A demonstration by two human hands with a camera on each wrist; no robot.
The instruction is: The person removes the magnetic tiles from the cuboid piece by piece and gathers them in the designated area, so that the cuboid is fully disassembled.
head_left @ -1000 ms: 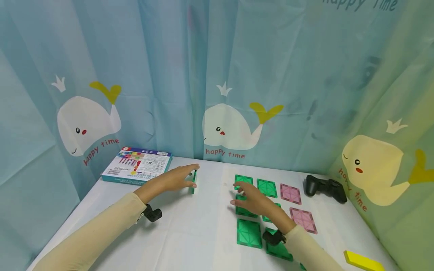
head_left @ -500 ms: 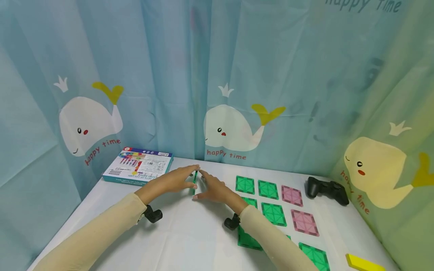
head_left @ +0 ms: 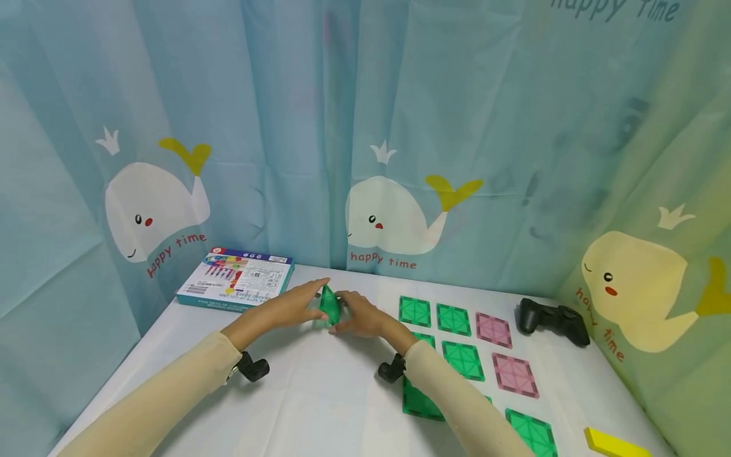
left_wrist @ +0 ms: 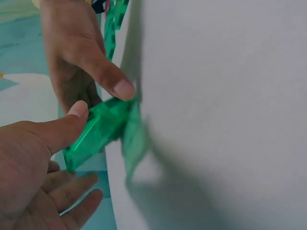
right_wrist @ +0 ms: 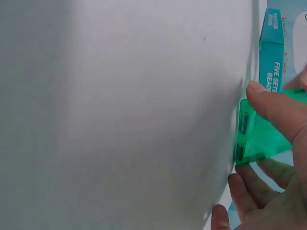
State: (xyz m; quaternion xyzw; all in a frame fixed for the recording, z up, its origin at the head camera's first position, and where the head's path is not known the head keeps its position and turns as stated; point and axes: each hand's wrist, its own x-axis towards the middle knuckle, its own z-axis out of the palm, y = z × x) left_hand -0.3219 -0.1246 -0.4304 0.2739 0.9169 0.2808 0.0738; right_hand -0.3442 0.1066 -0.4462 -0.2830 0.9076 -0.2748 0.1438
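A translucent green magnetic tile (head_left: 329,306) stands tilted over the white table, between my two hands. My left hand (head_left: 291,306) pinches its left side; in the left wrist view the left thumb (left_wrist: 67,125) lies on the tile (left_wrist: 98,127) and the other fingers spread below. From the opposite side my right hand (head_left: 365,317) grips the same tile, its thumb (right_wrist: 273,103) along one edge in the right wrist view and its fingers beneath. The tile's far part is hidden behind the right thumb there. A green-tinted shadow falls on the table.
Several green tiles (head_left: 464,360) and two pink tiles (head_left: 515,374) lie in rows at right, partly under the right forearm. A black game controller (head_left: 553,320) sits beyond them, a yellow block (head_left: 615,442) at lower right. A flat box (head_left: 237,279) lies back left, before the whale-print curtain (head_left: 297,127).
My right hand has moved left from above the laid-out tiles to the tile in my left hand and grips it. That tile, seen edge-on before, has turned to show more of its face.
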